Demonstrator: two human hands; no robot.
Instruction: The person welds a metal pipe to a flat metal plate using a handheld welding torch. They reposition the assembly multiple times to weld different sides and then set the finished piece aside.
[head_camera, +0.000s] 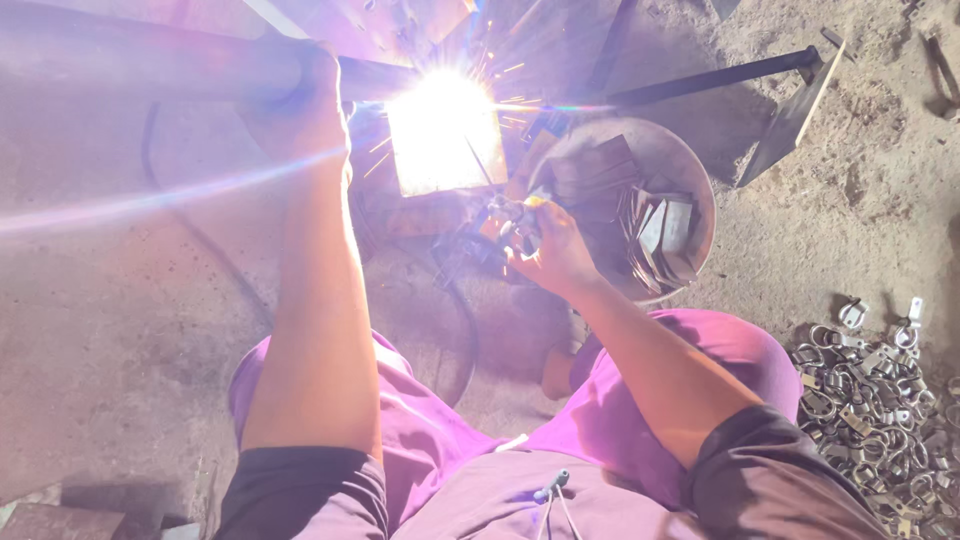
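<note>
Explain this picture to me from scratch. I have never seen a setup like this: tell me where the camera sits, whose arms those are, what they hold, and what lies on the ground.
The single picture comes from a camera worn on a person's head, looking down at their own arms and knees; they appear to squat over a dirt floor.

The left hand grips a long metal pipe that runs across the top of the view. The right hand holds a welding electrode holder, its tip reaching toward the bright white flare, which throws sparks and hides the spot being welded.

Beside the right hand stands a round metal bowl filled with flat cut metal pieces. At the lower right lies a heap of small metal rings and clamps. A dark cable curves over the ground between the knees.
</note>
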